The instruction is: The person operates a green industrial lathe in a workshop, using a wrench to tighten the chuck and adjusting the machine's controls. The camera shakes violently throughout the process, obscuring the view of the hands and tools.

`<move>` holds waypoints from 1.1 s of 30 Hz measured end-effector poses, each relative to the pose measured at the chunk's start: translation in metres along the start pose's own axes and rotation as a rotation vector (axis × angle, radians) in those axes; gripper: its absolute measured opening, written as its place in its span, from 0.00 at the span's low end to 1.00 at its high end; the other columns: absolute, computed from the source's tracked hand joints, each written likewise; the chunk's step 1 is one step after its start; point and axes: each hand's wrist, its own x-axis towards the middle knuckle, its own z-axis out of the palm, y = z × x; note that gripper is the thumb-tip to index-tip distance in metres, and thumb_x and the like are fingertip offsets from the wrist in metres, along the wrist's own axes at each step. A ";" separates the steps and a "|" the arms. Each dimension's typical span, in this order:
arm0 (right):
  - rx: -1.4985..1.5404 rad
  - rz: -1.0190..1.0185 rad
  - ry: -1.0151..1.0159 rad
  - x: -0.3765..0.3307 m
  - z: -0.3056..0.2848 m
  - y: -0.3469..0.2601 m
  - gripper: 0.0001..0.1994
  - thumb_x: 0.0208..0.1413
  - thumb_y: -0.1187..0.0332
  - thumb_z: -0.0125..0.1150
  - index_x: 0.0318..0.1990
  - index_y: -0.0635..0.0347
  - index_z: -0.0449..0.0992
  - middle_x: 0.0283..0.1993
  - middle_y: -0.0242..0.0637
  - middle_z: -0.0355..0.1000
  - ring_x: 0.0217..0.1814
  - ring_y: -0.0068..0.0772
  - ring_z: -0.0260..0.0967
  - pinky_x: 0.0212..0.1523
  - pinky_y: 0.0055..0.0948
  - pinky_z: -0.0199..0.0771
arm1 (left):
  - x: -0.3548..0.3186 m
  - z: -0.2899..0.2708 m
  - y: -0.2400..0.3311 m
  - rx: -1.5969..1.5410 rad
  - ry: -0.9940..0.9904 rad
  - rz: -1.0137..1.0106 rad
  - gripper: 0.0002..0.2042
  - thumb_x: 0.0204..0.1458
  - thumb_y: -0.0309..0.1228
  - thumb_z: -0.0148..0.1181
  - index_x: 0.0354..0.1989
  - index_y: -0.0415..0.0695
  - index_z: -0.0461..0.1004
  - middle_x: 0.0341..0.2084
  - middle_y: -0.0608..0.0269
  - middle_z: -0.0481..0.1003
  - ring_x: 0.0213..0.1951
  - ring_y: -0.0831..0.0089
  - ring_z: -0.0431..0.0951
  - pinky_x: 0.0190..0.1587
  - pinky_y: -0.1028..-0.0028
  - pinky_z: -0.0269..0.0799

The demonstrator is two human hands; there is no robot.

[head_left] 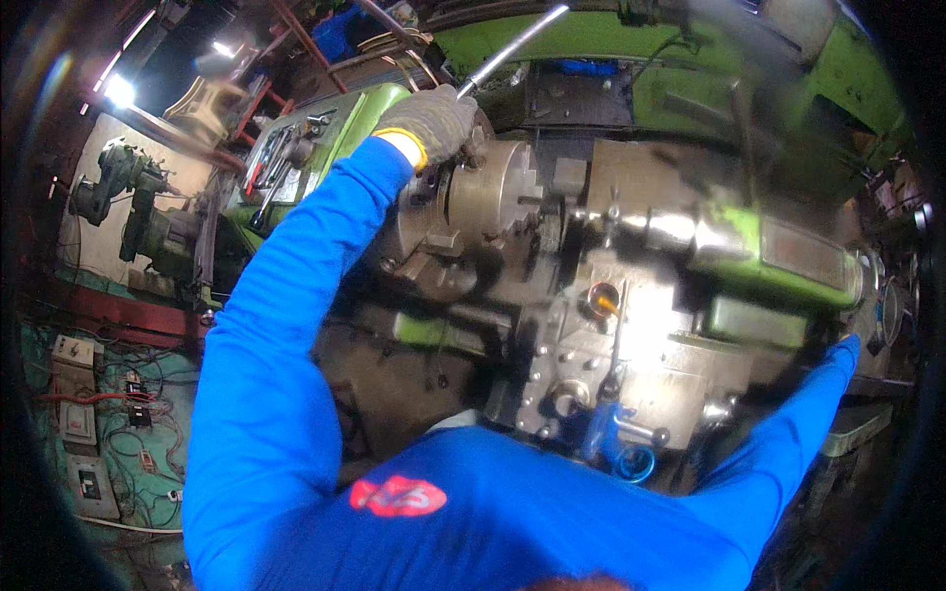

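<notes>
Closest in the view is the person's blue long sleeve (266, 394), and it goes up and away to the left hand (434, 123); that hand wears a grey knit glove with a yellow cuff, and it is closed tight around the low end of a long shiny metal handle (512, 47). The handle sticks up and to the right, and its low end sits at the top of the round grey steel chuck (483, 197) of a big green and grey lathe (749, 246). The right arm (788, 443) goes out to the lower right; its hand is past the edge of the machine, so I cannot tell if it is open or closed.

To do this turn well, I think the handle end should sit all the way down in its hole first; then pull slow and even, with the sleeve kept off the chuck; a slip could bang the knuckles on the steel.

Farther back, some wrenches (281, 158) lie on a green shelf; another dark green machine (138, 207) stands by the pale wall at the left.
</notes>
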 end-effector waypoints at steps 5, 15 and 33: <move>0.000 0.040 0.014 -0.003 -0.005 0.009 0.36 0.66 0.39 0.52 0.64 0.65 0.73 0.60 0.47 0.74 0.55 0.44 0.72 0.56 0.40 0.73 | -0.026 -0.012 0.019 -1.007 -0.043 -0.321 0.11 0.56 0.35 0.57 0.38 0.39 0.77 0.24 0.56 0.75 0.29 0.65 0.78 0.32 0.62 0.73; 0.013 0.053 0.034 -0.002 -0.007 0.009 0.36 0.66 0.39 0.52 0.64 0.65 0.73 0.59 0.48 0.75 0.54 0.45 0.73 0.55 0.40 0.74 | -0.040 -0.032 0.062 -1.208 0.222 -0.610 0.21 0.51 0.26 0.62 0.56 0.39 0.72 0.39 0.49 0.78 0.41 0.55 0.81 0.45 0.60 0.80; 0.034 0.063 0.049 0.000 -0.008 0.011 0.37 0.66 0.38 0.52 0.64 0.66 0.73 0.58 0.49 0.75 0.52 0.45 0.73 0.53 0.40 0.75 | -0.049 0.017 0.079 -1.011 0.384 -0.657 0.26 0.53 0.20 0.61 0.63 0.40 0.71 0.53 0.45 0.76 0.54 0.53 0.77 0.59 0.61 0.72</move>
